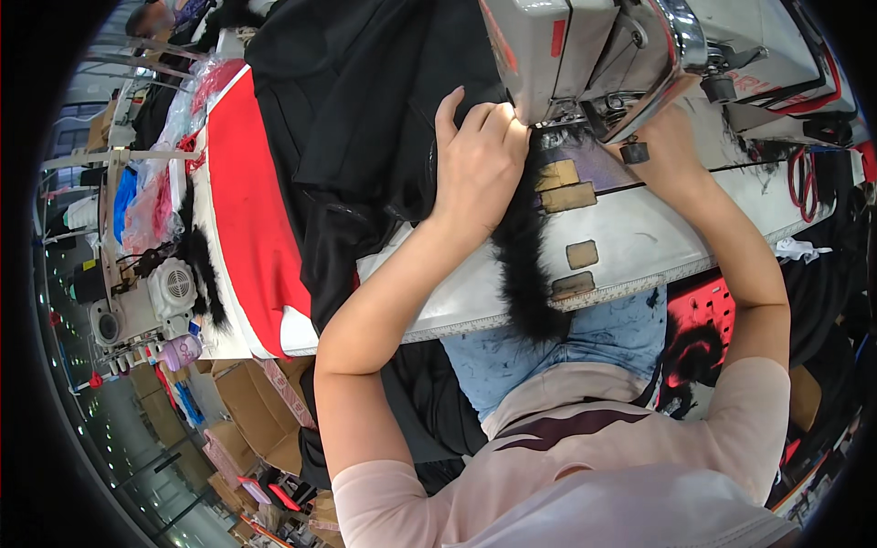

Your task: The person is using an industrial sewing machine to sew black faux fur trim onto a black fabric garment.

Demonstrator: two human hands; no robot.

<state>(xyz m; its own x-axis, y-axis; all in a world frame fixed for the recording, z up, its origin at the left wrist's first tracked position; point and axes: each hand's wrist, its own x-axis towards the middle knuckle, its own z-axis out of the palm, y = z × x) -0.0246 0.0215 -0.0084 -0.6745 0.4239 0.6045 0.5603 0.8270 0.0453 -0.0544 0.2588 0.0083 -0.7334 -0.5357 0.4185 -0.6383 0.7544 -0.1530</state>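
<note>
My left hand [482, 160] rests on a black garment [365, 100] beside the sewing machine [571, 64]. Its fingers bend down at the cloth's edge, close to the machine's foot, while the little finger sticks out to the left. From under this hand a strip of black fur trim [528, 274] runs toward me and hangs over the table's front edge. My right hand [665, 151] reaches in from the right behind the machine's head, which hides its fingers; what it touches cannot be seen.
Red cloth [251, 219] lies on the white table [639, 242] at left. Red-handled scissors [803, 183] are at the right end. More black fur [203, 274] and a grey motor-like unit [172, 288] stand far left, above cardboard boxes [260, 416]. Another person [151, 20] is at upper left.
</note>
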